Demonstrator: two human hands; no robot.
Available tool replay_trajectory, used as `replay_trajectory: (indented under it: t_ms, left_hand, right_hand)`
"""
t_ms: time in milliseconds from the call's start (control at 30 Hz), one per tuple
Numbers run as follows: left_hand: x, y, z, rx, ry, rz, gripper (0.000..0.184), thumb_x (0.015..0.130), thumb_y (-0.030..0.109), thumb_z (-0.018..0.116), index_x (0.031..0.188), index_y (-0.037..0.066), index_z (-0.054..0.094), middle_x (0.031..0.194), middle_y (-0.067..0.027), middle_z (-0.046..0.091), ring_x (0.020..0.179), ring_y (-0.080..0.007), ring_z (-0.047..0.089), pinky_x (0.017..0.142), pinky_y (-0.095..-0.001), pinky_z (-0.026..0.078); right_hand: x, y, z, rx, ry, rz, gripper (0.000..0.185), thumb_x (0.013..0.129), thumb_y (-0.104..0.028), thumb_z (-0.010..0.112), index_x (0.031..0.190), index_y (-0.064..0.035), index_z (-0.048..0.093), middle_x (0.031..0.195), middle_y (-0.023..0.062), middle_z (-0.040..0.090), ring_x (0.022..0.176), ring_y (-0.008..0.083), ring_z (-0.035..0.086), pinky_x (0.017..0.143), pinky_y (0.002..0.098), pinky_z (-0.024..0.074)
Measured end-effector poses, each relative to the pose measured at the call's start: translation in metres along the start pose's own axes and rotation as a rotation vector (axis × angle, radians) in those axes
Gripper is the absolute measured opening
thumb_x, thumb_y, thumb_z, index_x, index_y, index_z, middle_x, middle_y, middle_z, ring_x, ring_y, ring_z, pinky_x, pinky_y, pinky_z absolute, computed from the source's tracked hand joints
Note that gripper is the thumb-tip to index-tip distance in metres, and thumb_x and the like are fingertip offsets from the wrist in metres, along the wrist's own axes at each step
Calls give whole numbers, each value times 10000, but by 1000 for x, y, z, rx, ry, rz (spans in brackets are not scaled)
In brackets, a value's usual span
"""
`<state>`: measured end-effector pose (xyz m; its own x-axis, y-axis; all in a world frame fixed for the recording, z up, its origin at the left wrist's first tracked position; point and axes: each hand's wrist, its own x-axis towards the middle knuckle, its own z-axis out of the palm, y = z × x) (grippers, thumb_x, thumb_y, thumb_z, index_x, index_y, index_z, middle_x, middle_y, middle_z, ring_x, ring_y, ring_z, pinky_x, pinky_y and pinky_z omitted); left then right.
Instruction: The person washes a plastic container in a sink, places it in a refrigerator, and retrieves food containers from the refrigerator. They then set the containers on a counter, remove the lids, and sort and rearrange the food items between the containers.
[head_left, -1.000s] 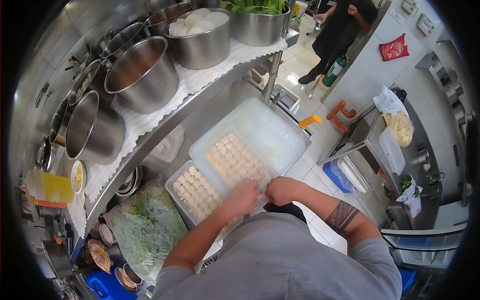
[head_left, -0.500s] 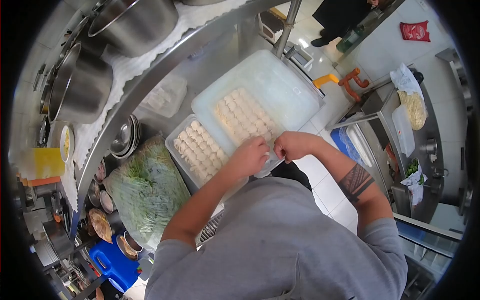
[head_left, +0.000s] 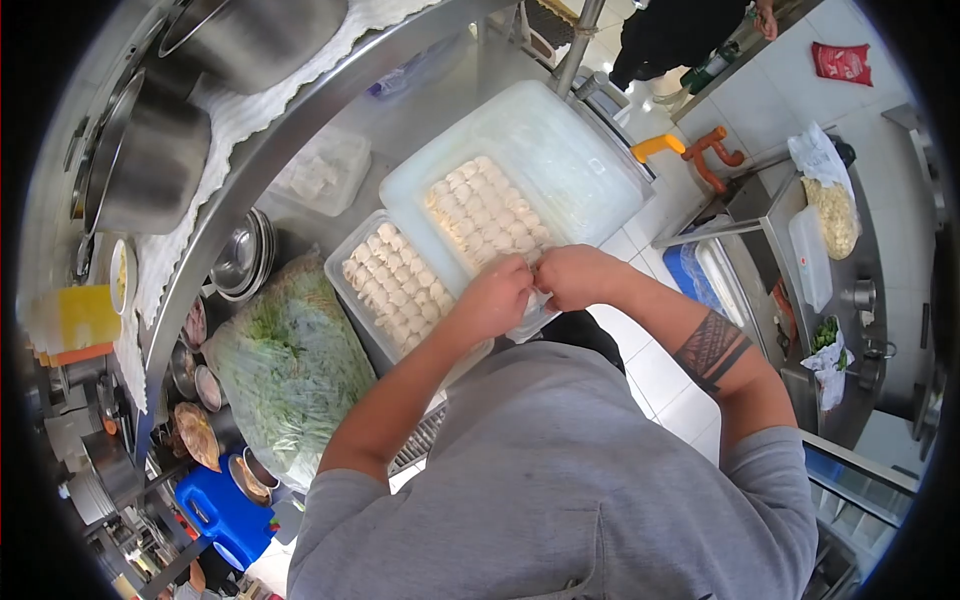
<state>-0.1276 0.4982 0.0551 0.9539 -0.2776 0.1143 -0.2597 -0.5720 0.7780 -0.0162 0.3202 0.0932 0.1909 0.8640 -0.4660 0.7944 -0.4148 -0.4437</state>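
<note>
My left hand (head_left: 498, 297) and my right hand (head_left: 578, 278) meet at the near edge of a white cutting board (head_left: 560, 135). Their fingers are pinched close together, fingertips almost touching; whatever sits between them is too small and covered to make out. Just beyond the hands, tight rows of pale folded dumplings (head_left: 482, 207) lie on the board. Left of it, a clear plastic tray (head_left: 338, 262) holds more dumplings (head_left: 395, 285), partly behind my left forearm. Below my fingers shows part of a clear container (head_left: 530, 322), its contents hidden.
A bag of leafy greens (head_left: 290, 370) lies left of the tray, with stacked metal bowls (head_left: 245, 255) behind it. Large steel pots (head_left: 160, 150) stand on a cloth-lined shelf. A blue jug (head_left: 228, 515) is lower left. Another person (head_left: 680, 35) stands at the top.
My right hand has moved left and up, so both hands now meet at the fingertips. The whole view has shifted slightly. The other person at the top has moved.
</note>
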Motion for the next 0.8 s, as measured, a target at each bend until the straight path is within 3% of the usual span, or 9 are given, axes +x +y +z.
replay_trajectory:
  t_ms: [100, 167, 333, 500, 600, 667, 700, 767, 800]
  left_hand:
    - [1, 6, -4, -9, 135, 42, 79, 844, -6, 649, 921, -20, 634, 1060, -181, 598, 1018, -388, 585, 887, -453, 502]
    - [0, 7, -6, 41, 151, 47, 83, 847, -3, 647, 927, -20, 630, 1068, -176, 595, 1023, -387, 577, 898, -454, 496]
    - [-8, 10, -5, 134, 200, 56, 95, 803, 30, 680, 884, -12, 654, 1040, -146, 603, 1021, -370, 565, 930, -460, 466]
    - [-7, 28, -2, 264, 197, -95, 179, 799, 182, 745, 876, 29, 692, 982, -126, 636, 992, -333, 577, 913, -451, 450]
    - [-4, 22, 8, 333, 191, -122, 167, 811, 165, 731, 886, 20, 698, 911, -129, 653, 949, -330, 593, 887, -442, 456]
    - [-4, 15, 12, 306, 198, -104, 145, 816, 148, 717, 872, 17, 691, 888, -134, 656, 931, -332, 600, 881, -446, 459]
    - [-5, 13, 14, 280, 196, -83, 124, 821, 132, 703, 858, 15, 684, 864, -138, 660, 913, -334, 606, 874, -449, 461]
    - [-6, 12, 13, 284, 202, -81, 96, 825, 111, 687, 845, 18, 673, 864, -144, 658, 909, -335, 608, 871, -452, 463]
    - [-5, 12, 12, 291, 199, -64, 70, 830, 90, 672, 831, 20, 663, 864, -149, 656, 905, -337, 609, 867, -455, 465]
  right_hand:
    - [2, -19, -14, -62, -89, 68, 143, 789, -148, 698, 878, -55, 760, 903, 157, 746, 900, 361, 725, 774, 469, 570]
    - [8, -20, -6, -148, -94, 117, 171, 770, -209, 723, 816, -49, 760, 819, 159, 729, 812, 374, 719, 714, 489, 567]
    - [11, -19, -2, -115, -39, 109, 135, 768, -143, 683, 788, -24, 744, 820, 187, 726, 812, 383, 717, 725, 484, 568]
    - [12, -11, -6, -59, 58, 76, 101, 793, -102, 665, 790, -18, 722, 864, 205, 711, 849, 386, 702, 759, 476, 564]
    - [4, -15, -5, -54, 220, -28, 103, 805, -77, 667, 874, -12, 708, 906, 210, 703, 834, 400, 681, 768, 491, 555]
    - [-3, -24, -6, 5, 507, 11, 140, 861, -100, 689, 965, -6, 688, 940, 182, 703, 837, 319, 694, 775, 435, 562]
    - [-11, -32, -8, 3, 499, 4, 140, 861, -100, 689, 965, -6, 688, 940, 182, 703, 837, 319, 694, 775, 435, 562]
    - [-31, -58, -18, 622, 336, 500, 188, 952, -173, 696, 1022, -2, 668, 985, 139, 704, 904, 219, 685, 818, 356, 564]
    - [-32, -60, -7, 623, 334, 496, 188, 952, -173, 696, 1022, -2, 668, 985, 139, 704, 904, 219, 685, 818, 356, 564]
